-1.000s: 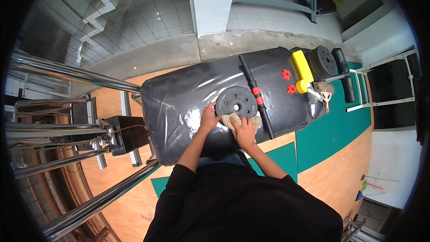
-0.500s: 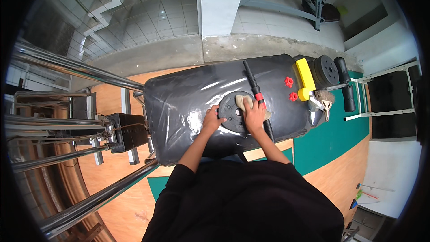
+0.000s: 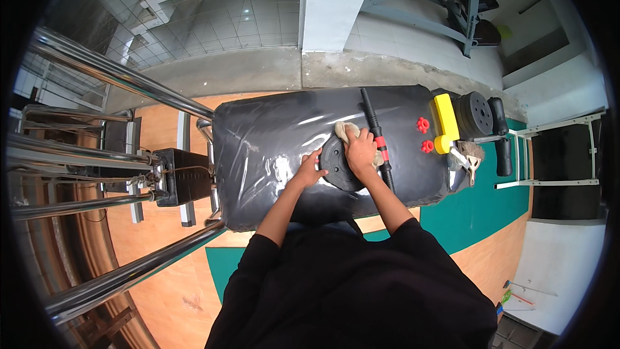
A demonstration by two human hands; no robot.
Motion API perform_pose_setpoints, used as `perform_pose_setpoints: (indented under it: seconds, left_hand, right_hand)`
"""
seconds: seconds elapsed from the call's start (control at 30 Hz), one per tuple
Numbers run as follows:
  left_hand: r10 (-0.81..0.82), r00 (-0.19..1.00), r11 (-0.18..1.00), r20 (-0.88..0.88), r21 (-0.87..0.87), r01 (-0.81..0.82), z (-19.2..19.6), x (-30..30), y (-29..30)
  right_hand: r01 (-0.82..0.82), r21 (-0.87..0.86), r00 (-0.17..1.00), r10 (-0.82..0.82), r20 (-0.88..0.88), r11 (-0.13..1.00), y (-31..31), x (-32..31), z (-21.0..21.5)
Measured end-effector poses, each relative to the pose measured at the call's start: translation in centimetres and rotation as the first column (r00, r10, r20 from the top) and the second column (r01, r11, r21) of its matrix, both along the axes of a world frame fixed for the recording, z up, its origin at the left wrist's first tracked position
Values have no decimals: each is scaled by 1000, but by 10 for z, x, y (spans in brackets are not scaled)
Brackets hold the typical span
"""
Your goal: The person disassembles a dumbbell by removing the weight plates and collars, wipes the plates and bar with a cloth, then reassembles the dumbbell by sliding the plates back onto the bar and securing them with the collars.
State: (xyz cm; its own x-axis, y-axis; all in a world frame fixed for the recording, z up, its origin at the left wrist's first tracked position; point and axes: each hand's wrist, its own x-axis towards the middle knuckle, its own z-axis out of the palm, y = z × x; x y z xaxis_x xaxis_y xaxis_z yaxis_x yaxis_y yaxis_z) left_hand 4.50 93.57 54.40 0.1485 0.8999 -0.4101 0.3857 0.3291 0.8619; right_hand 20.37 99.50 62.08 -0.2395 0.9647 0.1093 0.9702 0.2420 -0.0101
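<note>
A round black weight plate (image 3: 334, 167) lies flat on a black padded bench (image 3: 252, 148). My left hand (image 3: 310, 169) grips its left rim, thumb on top. My right hand (image 3: 361, 152) presses a cream cloth (image 3: 345, 129) onto the plate's far right part; it hides the plate's centre hole and some of the cloth. Just right of that hand lies a black dumbbell bar with a red middle (image 3: 381, 147), set apart from the plate.
Two red star-shaped collars (image 3: 423, 125), a yellow bottle-like thing (image 3: 444, 119) and a brush (image 3: 473, 161) lie right of the bar. Stacked black plates (image 3: 475, 113) stand at the bench's right end. Chrome machine rails (image 3: 129, 81) are on the left.
My right hand has slid the cloth away from me, toward the plate's far rim. My left hand keeps its grip on the plate. The whole view has shifted slightly.
</note>
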Motion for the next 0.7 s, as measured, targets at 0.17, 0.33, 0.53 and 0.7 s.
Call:
perform_pose_setpoints:
  seconds: [0.17, 0.33, 0.53, 0.7]
  left_hand:
    - [8, 988, 994, 153, -111, 9, -19, -8, -1]
    - [26, 969, 984, 246, -177, 18, 4, -8, -3]
    - [68, 971, 979, 227, -201, -21, 12, -8, -1]
    - [89, 949, 957, 302, -290, 3, 10, -14, 5]
  right_hand:
    - [-263, -98, 962, 268, 47, 960, -70, -3, -7]
    - [-327, -14, 938, 327, 113, 945, -18, 14, 1]
    - [-277, -77, 928, 288, 237, 958, -43, -10, 3]
    - [-424, -11, 898, 421, 129, 906, -41, 23, 4]
